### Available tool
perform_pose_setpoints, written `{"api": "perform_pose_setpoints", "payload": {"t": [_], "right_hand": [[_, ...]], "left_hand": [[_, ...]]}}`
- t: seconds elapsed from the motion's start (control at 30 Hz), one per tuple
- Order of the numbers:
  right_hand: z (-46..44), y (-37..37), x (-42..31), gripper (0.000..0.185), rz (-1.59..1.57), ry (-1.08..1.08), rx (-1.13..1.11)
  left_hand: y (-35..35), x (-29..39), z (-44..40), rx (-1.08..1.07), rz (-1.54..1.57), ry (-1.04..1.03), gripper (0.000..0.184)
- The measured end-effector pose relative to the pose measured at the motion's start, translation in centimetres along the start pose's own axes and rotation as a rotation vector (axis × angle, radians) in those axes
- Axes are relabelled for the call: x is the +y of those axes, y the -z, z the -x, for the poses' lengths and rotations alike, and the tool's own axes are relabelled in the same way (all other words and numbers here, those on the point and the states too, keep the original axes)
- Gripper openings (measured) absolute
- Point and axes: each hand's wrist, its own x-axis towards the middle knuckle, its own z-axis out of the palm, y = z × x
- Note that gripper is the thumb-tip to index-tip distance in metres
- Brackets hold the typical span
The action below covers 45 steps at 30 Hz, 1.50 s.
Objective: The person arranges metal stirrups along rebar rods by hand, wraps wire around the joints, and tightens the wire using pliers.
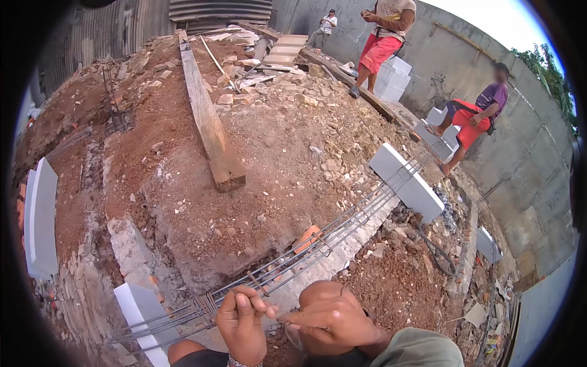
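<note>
At the lower middle, my left hand (243,324) is raised with its fingers pinched together, close to the near end of a long steel rebar cage (324,244). My right hand (336,321) is just to its right, fingers curled and pressed together, pointing toward the left fingertips. Something thin seems to run between the hands, too small to make out. The rebar cage stretches from lower left to upper right, over one white block (143,315) and another white block (406,181). Under its middle lies an orange brick piece (307,239).
A wooden beam (211,122) lies on the dirt mound. One person (382,43) stands at the top, another (474,116) sits at the right, and a third (324,29) is farther back. White blocks (41,220) stand at the left; rubble surrounds the trench.
</note>
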Motion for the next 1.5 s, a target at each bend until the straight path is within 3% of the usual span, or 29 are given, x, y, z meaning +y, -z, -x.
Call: {"api": "perform_pose_setpoints", "payload": {"t": [0.07,0.23,0.33,0.43,0.73,0.93,1.17,1.27,1.37,1.5], "right_hand": [[-0.2,0.5,-0.6,0.029,0.082,-0.036,-0.093],[0.3,-0.4,-0.3,0.022,0.129,-0.064,-0.036],[0.5,-0.5,0.1,0.020,0.118,-0.064,0.003],[0.3,-0.1,0.0,0.018,0.113,-0.052,0.022],[-0.2,-0.1,-0.8,0.025,0.080,-0.052,0.039],[0.1,0.0,-1.4,0.033,0.104,-0.063,-0.003],[-0.3,0.3,-2.2,0.032,0.141,-0.070,-0.035],[-0.2,-0.2,-1.3,0.032,0.095,-0.045,-0.015],[0.0,-0.2,-1.2,0.033,0.122,-0.042,0.003],[-0.1,-0.5,-0.7,0.033,0.114,-0.017,0.015]], "left_hand": [[0.2,-0.2,-0.3,-0.015,0.032,0.038,0.027],[0.6,0.6,-1.1,-0.082,0.121,0.177,0.029],[0.2,0.8,-0.3,-0.104,0.025,0.063,0.032],[1.0,-0.1,0.0,-0.232,0.219,0.071,0.032],[0.3,1.8,0.1,-0.198,0.255,0.144,0.031],[0.7,2.2,0.5,-0.055,0.259,0.217,0.033],[1.1,1.8,0.6,-0.080,0.257,0.165,0.033],[0.7,0.6,0.3,0.038,0.178,0.063,0.035],[-0.6,1.3,0.5,0.177,0.126,0.090,0.036],[0.2,0.4,0.0,0.188,0.096,0.074,0.032]]}}
